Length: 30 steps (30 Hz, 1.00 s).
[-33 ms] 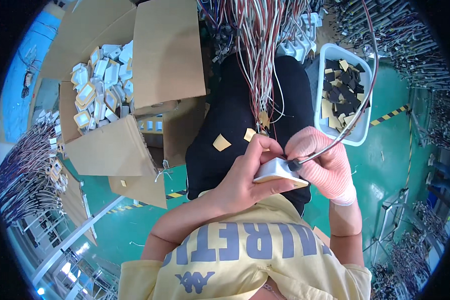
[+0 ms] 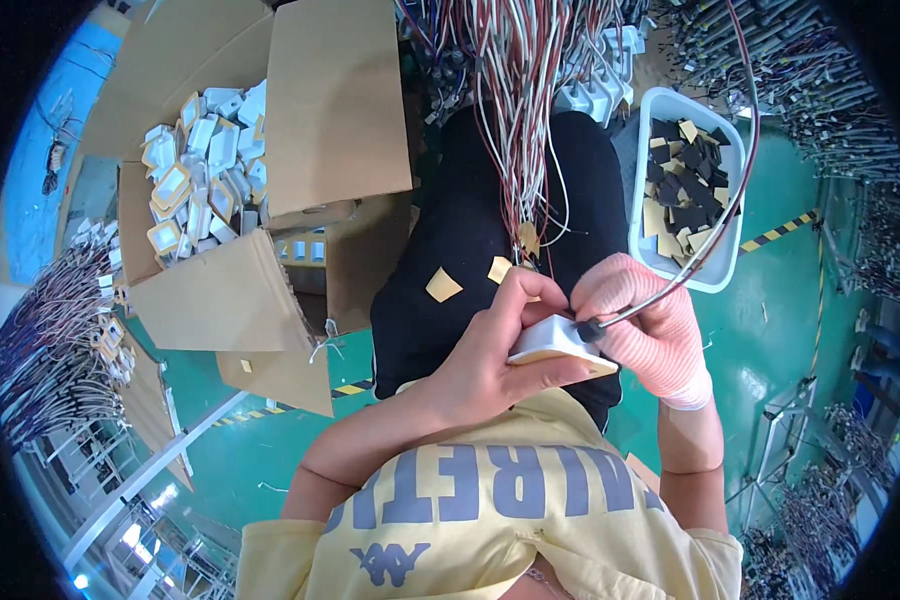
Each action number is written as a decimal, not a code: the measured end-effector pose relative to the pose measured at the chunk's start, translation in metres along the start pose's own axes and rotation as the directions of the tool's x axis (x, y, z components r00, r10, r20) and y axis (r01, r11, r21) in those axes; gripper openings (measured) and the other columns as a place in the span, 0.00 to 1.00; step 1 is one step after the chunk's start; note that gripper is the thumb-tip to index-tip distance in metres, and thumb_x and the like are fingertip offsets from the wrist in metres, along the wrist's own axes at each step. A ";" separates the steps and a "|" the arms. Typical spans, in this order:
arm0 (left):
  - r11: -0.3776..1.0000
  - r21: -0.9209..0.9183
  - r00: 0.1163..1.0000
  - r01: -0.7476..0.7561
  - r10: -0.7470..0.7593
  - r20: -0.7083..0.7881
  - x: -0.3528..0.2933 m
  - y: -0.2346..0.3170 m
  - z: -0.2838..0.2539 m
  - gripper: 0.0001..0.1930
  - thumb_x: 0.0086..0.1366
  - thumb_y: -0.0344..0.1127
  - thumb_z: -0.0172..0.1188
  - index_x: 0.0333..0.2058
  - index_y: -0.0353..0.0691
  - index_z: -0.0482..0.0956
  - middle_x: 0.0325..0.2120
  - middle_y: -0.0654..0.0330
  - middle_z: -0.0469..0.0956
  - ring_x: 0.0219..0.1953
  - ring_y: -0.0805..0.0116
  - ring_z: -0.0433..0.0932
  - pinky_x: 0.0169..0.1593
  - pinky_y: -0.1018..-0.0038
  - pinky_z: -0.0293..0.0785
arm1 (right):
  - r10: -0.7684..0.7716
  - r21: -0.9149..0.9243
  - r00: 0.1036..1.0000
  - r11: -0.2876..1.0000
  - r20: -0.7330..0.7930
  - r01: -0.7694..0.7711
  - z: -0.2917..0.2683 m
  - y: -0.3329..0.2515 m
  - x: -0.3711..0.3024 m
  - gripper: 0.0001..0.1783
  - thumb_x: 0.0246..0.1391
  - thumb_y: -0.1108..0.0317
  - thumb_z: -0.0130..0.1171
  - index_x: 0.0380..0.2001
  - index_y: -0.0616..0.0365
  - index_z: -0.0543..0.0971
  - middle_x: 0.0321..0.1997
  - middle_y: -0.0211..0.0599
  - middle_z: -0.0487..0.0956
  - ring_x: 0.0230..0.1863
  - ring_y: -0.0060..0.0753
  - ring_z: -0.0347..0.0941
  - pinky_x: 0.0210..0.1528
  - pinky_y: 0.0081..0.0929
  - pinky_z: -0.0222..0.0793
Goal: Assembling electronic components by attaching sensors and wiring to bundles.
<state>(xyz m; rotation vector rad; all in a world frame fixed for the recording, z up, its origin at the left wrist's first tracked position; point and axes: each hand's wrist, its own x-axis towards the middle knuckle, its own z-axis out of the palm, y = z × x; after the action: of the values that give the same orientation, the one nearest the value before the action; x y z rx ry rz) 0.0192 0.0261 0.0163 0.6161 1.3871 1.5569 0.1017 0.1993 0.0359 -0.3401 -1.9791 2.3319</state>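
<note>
My left hand is closed around a white plastic housing with a flat yellowish rim, held just above my lap. Its thumb lies along the rim, and the fingers curl over the far side. My right hand, in a pale pink ribbed glove, pinches a cable near its black end piece. That end piece touches the right side of the housing; whether it sits inside a hole I cannot tell. The right fingertips are partly hidden behind the housing and cable.
Loose yellowish paper pieces and a bundle of red and white wires lie on my lap. An open cardboard box of similar housings stands at left. A white tray at right holds black and yellowish pieces. Cable bundles line the far right.
The cable's arc above my right hand has swung slightly to the right. Both hands and the housing stay in nearly the same place.
</note>
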 end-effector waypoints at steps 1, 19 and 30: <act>0.997 -0.066 0.999 0.037 -0.035 0.028 0.001 0.000 -0.001 0.27 0.58 0.40 0.66 0.47 0.38 0.58 0.35 0.56 0.73 0.37 0.72 0.75 0.41 0.77 0.69 | 0.008 0.060 1.000 0.998 0.007 -0.009 0.000 -0.001 0.000 0.09 0.49 0.67 0.61 0.24 0.62 0.77 0.31 0.38 0.74 0.32 0.27 0.68 0.36 0.22 0.63; 0.951 0.194 0.960 -0.243 0.264 -0.091 -0.005 0.003 0.002 0.15 0.62 0.38 0.60 0.42 0.38 0.69 0.33 0.56 0.76 0.31 0.72 0.78 0.33 0.77 0.72 | -0.036 -0.402 0.924 0.893 0.382 0.201 -0.028 -0.015 0.010 0.19 0.49 0.62 0.61 0.41 0.63 0.75 0.37 0.40 0.74 0.35 0.34 0.70 0.34 0.25 0.67; 0.853 0.488 0.950 -0.183 0.280 -0.135 -0.004 0.018 0.003 0.28 0.51 0.32 0.69 0.43 0.34 0.60 0.36 0.49 0.74 0.35 0.55 0.79 0.37 0.67 0.75 | -0.071 -0.506 0.819 0.755 0.569 0.417 -0.032 -0.042 0.018 0.18 0.48 0.61 0.60 0.37 0.64 0.74 0.34 0.44 0.75 0.31 0.46 0.76 0.30 0.33 0.73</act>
<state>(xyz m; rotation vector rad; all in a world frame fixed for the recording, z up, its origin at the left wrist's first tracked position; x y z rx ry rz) 0.0185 0.0252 0.0349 0.9719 1.9347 1.5012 0.0866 0.2414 0.0701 0.5982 -2.7912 1.6434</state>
